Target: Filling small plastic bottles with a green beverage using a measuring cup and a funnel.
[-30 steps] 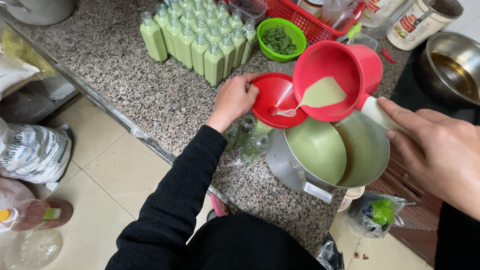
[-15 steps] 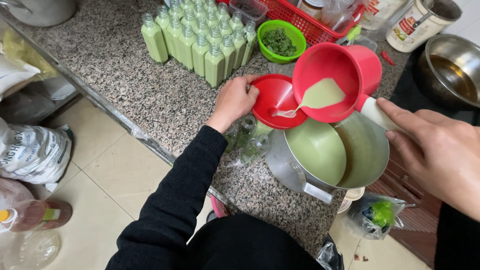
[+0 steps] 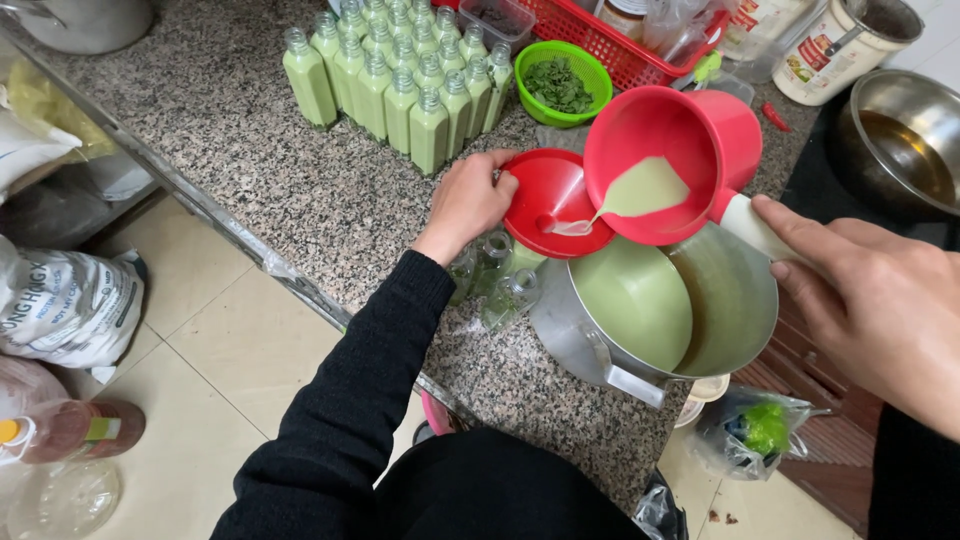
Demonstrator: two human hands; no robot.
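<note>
Funnel (image 3: pixel 552 200) at counter (image 3: pixel 250 150) centre, left hand (image 3: pixel 470 200) touching its left rim. Scoop (image 3: pixel 665 165) tilted just right of funnel, overlapping its rim; right hand (image 3: pixel 870 300) on scoop handle, further right. Pot (image 3: pixel 670 310) near side of scoop, liquid inside. Empty bottles (image 3: pixel 500 285) left of pot, under funnel. Filled bottles (image 3: pixel 400 85) far left. Small bowl (image 3: pixel 562 85) right of them, basket (image 3: pixel 640 50) behind.

granite counter (image 3: pixel 300 190) — filled bottles (image 3: pixel 400 85) | green bowl (image 3: pixel 560 85) | steel pot (image 3: pixel 665 310)
</note>
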